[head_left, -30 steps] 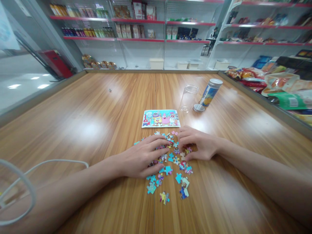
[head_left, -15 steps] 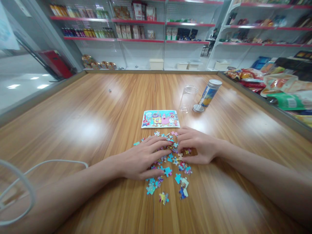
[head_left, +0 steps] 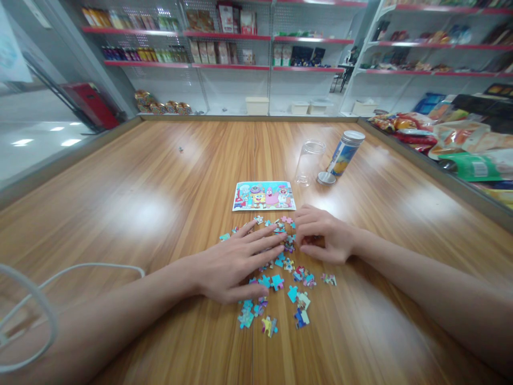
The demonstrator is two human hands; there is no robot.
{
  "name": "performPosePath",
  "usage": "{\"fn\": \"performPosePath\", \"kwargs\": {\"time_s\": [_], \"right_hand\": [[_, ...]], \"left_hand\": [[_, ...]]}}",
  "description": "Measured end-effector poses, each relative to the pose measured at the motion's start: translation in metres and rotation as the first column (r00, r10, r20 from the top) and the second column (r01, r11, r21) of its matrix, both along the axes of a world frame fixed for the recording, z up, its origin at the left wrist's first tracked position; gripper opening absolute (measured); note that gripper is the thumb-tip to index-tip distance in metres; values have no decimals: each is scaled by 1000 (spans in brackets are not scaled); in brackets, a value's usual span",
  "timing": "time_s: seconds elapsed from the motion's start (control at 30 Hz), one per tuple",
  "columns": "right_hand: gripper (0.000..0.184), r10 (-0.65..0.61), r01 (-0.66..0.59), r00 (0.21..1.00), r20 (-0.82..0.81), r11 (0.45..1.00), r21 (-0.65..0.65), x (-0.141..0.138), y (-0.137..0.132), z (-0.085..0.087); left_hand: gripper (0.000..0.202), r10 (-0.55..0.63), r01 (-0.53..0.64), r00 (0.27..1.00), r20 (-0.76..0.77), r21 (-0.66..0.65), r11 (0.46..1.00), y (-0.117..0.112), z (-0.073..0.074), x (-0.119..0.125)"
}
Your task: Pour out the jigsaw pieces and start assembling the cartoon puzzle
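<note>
My left hand lies flat, fingers spread, over a loose heap of jigsaw puzzle pieces, covering part of it. At the heap's right edge my right hand is curled, thumb drawn toward the fingers. What its fingers hold, if anything, is hidden. Several pieces lie nearer me, among them a yellow piece and a dark blue and pale piece. A small joined-looking bit of puzzle sits apart on the right. Just beyond the heap is a picture card with cartoon characters.
Behind the card stand a clear jar and a blue canister, with a round metal lid beside them. A white cable runs along the left. Snack bags lie beyond the table's right edge; shelves line the back.
My right hand has shifted slightly away and curled more. A puzzle bit now lies at the right, below that hand. My left fingers have spread wider over the heap.
</note>
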State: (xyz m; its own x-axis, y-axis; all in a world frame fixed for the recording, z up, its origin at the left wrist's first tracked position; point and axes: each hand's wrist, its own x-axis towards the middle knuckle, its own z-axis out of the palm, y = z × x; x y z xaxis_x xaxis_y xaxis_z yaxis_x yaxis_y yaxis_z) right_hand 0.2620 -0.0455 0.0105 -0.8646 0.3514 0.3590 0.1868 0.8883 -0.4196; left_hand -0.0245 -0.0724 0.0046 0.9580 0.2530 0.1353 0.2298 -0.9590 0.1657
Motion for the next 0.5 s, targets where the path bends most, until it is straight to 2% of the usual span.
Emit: {"fn": "performPosePath", "kwargs": {"time_s": [0.13,0.23,0.37,0.5], "right_hand": [[12,14,-13,999,33,1000,-16,2,1,-2],[12,-5,5,998,62,1000,12,-1,0,-5],[13,-37,33,997,72,998,53,-6,-1,-8],[11,-74,67,995,68,993,102,-8,-1,-8]], "left_hand": [[44,93,-90,981,171,-27,996,3,-3,0],[30,101,-87,967,234,-67,994,5,-3,2],[21,75,-53,963,259,-91,994,6,-3,5],[26,40,-28,971,236,-54,998,5,-1,4]]}}
